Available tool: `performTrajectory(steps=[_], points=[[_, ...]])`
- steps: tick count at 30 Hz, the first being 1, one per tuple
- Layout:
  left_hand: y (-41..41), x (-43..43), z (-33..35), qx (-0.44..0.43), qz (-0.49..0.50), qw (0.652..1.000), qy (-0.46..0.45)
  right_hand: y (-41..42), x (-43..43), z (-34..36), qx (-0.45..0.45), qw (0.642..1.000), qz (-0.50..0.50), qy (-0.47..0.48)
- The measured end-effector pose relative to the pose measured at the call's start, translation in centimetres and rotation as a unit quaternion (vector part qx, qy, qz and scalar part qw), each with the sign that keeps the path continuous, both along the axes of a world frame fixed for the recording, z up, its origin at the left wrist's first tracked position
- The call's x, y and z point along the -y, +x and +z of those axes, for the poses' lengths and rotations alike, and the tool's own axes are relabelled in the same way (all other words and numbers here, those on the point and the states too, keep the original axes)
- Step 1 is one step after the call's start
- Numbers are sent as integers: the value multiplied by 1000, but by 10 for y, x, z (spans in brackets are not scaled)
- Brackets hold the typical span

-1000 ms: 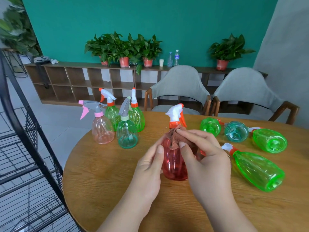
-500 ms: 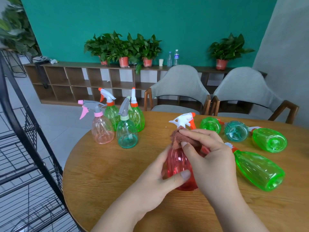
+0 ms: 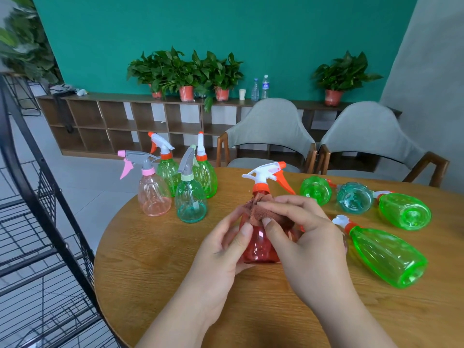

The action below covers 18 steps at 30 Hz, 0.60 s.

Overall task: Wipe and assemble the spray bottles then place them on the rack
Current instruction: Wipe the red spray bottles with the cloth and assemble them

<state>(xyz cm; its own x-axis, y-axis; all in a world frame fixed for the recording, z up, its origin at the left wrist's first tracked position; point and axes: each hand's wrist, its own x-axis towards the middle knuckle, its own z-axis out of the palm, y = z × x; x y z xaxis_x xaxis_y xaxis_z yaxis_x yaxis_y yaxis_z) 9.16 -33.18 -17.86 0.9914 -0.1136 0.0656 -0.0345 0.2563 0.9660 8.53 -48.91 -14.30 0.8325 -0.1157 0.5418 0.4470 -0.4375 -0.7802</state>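
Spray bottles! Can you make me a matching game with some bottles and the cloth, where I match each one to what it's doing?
Things:
1. red bottle
2. pink bottle
3. nearest green bottle
4. cloth

What it's doing:
A. lying on its side
B. standing alone, untouched
C. held by the left hand
D. pinched by the right hand

Pairs: 1-C, 2-B, 3-A, 4-D

Bright, even daylight; wide-angle edge distortion.
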Motion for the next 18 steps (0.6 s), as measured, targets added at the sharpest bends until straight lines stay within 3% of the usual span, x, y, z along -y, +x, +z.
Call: performTrajectory(steps=[10,18], points=[[7,-6,4,0,22,998,-64,0,-1,-5,-42,998,40,31],[5,-12,7,67,4,994,86,0,1,-4,-38,997,40,62]])
